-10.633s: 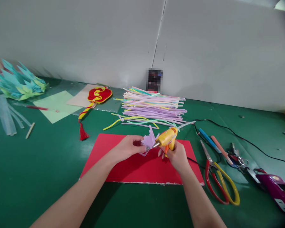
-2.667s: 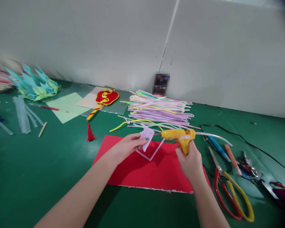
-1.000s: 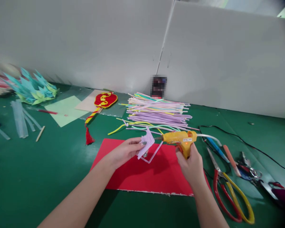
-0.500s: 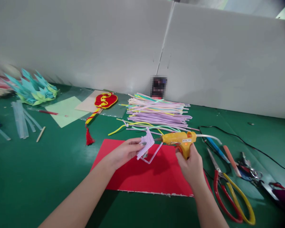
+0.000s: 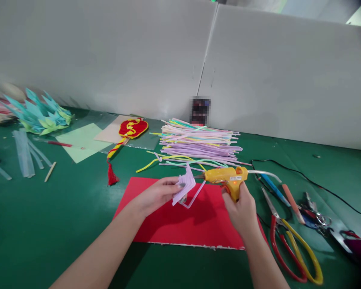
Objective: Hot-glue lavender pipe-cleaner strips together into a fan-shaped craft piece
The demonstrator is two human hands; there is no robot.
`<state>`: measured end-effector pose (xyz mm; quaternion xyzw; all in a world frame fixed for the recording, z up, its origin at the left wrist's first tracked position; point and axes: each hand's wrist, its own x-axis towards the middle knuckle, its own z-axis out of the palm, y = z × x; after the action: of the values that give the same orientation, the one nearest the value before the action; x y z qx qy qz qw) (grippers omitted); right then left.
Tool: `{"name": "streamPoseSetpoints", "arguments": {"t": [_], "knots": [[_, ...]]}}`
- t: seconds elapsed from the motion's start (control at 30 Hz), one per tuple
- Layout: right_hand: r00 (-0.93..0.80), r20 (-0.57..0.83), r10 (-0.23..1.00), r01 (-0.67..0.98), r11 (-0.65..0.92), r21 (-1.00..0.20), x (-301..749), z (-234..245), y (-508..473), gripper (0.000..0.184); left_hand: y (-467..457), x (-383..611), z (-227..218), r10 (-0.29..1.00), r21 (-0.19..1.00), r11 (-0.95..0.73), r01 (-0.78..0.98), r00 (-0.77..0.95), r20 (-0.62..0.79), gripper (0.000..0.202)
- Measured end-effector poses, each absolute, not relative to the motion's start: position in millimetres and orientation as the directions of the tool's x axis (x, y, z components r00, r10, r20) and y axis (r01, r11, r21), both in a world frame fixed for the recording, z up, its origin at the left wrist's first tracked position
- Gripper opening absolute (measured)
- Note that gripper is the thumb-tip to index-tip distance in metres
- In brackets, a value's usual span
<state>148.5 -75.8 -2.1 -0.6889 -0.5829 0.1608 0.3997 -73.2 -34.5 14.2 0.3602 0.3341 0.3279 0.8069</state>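
Note:
My left hand (image 5: 161, 192) pinches a lilac pipe-cleaner piece (image 5: 185, 185), bent into stacked V-shaped rows, with one loose bent length hanging from it. In my right hand (image 5: 242, 208) is a yellow hot glue gun (image 5: 224, 175), its small orange light lit and a clear glue stick (image 5: 264, 174) poking out of the back. The gun's metal nozzle points left and is at the right edge of the lilac piece; whether it touches I cannot tell. Both hands are above a red board (image 5: 180, 228) on the green table.
Behind the board lies a pile of pastel pipe cleaners (image 5: 198, 140). Scissors (image 5: 289, 245), a black cord (image 5: 289, 165) and several tools are at the right. Leftward are a red-and-yellow fan ornament (image 5: 134, 128), green paper (image 5: 81, 142), glue sticks (image 5: 24, 154) and a turquoise spiky craft (image 5: 42, 114).
Both hands, the lilac piece and the glue gun keep almost the same places. The whole view has shifted very slightly.

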Motion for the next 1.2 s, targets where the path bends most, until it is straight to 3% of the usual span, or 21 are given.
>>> {"name": "streamPoseSetpoints", "arguments": {"t": [1.2], "knots": [[0.294, 0.272, 0.916, 0.719, -0.025, -0.694, 150.2, -5.3, -73.7, 0.015, -36.2, -73.7, 17.5, 0.700, 0.834, 0.492, -0.248, 0.682, -0.211, 0.021]]}}
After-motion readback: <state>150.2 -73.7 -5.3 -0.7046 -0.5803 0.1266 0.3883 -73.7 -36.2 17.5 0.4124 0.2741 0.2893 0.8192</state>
